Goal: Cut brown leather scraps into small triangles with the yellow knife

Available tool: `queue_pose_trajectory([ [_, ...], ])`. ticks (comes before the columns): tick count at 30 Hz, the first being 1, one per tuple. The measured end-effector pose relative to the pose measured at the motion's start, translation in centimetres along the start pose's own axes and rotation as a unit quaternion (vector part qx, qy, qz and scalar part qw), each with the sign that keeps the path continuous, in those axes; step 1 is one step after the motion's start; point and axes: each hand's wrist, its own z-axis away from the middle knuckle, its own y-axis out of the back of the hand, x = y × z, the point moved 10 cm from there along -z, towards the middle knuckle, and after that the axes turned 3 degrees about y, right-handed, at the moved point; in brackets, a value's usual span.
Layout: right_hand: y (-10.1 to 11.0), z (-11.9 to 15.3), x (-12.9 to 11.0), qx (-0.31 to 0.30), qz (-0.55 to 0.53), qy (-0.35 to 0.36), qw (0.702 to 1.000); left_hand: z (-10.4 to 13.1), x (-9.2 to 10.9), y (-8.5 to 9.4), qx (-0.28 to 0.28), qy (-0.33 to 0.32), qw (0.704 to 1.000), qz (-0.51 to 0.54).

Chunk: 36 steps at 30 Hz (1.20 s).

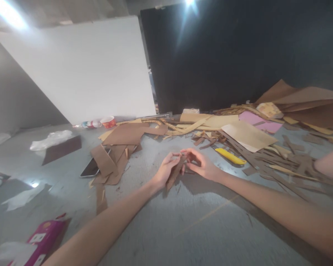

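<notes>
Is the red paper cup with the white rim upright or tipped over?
Upright: the cup shows its rim on top and red wall below, on the grey surface.

To my left, the phone [90, 169] lies partly under cardboard [104, 160]; to my right, the cutter [230, 156] lies before the sheet [248, 136], beside scraps [283, 166].

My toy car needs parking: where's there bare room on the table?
The grey table is bare between the left arm and right arm, and mostly bare just past the left hand and right hand, from brown sheets to the yellow cutter. Crowded: brown strips right of the cutter, paper sheets along the back.
</notes>
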Motion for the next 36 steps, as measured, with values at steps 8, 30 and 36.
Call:
queue_pose_trajectory([
  [8,1.0,-0.1,1.4,0.055,0.036,-0.046,0.997,-0.2,-0.4,-0.5,-0.016,-0.009,0.998,-0.063],
  [30,2.2,0.1,1.1,0.110,0.114,-0.039,0.987,0.1,0.0,-0.7,-0.010,-0.051,0.994,-0.091],
  [36,1.9,0.1,0.9,0.089,0.092,-0.043,0.991,0.1,0.0,-0.7,-0.008,-0.061,0.993,-0.100],
])
